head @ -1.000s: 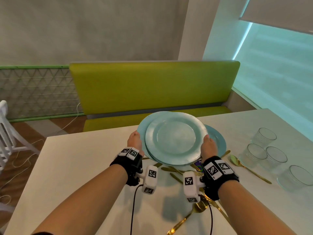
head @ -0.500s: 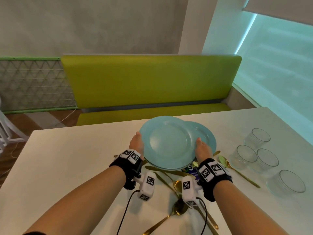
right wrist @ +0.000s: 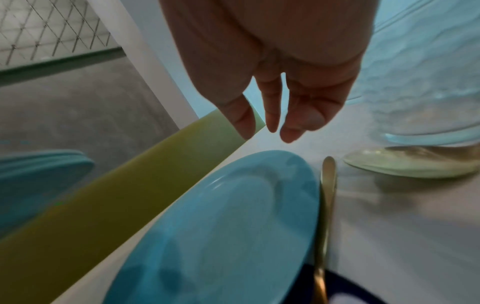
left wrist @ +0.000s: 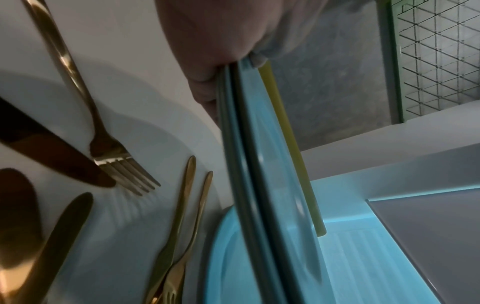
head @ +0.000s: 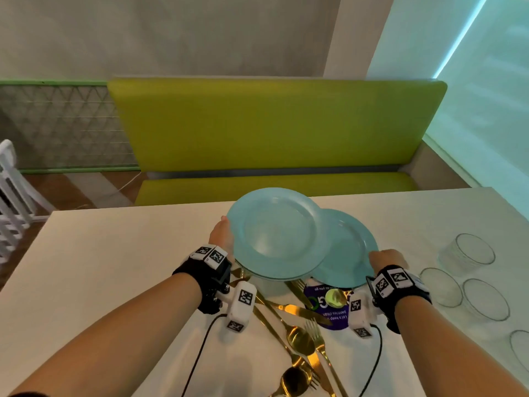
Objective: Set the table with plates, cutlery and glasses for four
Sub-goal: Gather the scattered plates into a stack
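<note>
My left hand (head: 221,236) grips the left rim of a stack of two light blue plates (head: 274,233), held a little above the white table (head: 114,267). In the left wrist view the thumb and fingers of my left hand (left wrist: 228,57) pinch both rims of the stack (left wrist: 249,164). A third blue plate (head: 347,253) lies on the table, partly under the stack. My right hand (head: 385,257) hovers at that plate's right edge. In the right wrist view my right hand (right wrist: 275,115) has relaxed fingers above the plate (right wrist: 221,226) and holds nothing.
Gold cutlery (head: 297,336) lies scattered in front of me, over a purple round mat (head: 329,308). Several clear glasses (head: 472,249) stand at the table's right. A green bench (head: 272,124) runs behind the far edge. A white chair (head: 11,196) is at the left.
My right hand has let go of the stack's right rim and moved right to the plate on the table. The left hand now carries the stack alone, shifted left.
</note>
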Demonstrator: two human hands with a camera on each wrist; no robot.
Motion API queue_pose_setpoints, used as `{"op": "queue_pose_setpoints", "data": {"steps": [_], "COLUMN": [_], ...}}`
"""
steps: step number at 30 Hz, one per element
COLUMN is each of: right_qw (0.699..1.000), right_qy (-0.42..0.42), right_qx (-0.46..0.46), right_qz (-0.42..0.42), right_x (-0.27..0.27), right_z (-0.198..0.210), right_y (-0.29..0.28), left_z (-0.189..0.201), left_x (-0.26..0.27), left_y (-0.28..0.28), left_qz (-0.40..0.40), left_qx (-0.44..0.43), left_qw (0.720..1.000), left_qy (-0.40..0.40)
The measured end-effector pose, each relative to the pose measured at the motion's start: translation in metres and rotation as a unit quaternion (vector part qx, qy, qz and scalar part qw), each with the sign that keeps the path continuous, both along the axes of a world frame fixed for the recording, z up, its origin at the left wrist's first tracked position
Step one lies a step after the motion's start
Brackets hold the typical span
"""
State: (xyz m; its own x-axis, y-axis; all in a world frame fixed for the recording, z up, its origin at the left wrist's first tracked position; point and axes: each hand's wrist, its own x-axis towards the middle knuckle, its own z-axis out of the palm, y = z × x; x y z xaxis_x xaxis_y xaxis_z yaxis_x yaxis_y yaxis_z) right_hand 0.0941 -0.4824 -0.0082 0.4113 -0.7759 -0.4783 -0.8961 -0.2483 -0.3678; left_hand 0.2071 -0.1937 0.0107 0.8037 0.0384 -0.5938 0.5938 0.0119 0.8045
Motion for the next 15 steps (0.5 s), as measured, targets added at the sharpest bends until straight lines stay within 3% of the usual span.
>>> {"op": "queue_pose_setpoints", "data": {"steps": [6, 15], "right_qw": [0.999, 0.999], "right_qy": [0.007, 0.02], "right_qx": [-0.029, 0.027], "right_qz": [-0.01, -0.025], "right_x": [0.024, 0.026], "right_z": [-0.017, -0.029], "right_y": [-0.019, -0.024], "left_z": [-0.003, -0.012], "left_x": [0.008, 0.012], "left_y": [-0.013, -0.035], "left_qz": [0.016, 0.019], "left_qx": [-0.036, -0.053], "left_qw": [0.999, 0.998], "left_qy": [0.031, 0.034]}}
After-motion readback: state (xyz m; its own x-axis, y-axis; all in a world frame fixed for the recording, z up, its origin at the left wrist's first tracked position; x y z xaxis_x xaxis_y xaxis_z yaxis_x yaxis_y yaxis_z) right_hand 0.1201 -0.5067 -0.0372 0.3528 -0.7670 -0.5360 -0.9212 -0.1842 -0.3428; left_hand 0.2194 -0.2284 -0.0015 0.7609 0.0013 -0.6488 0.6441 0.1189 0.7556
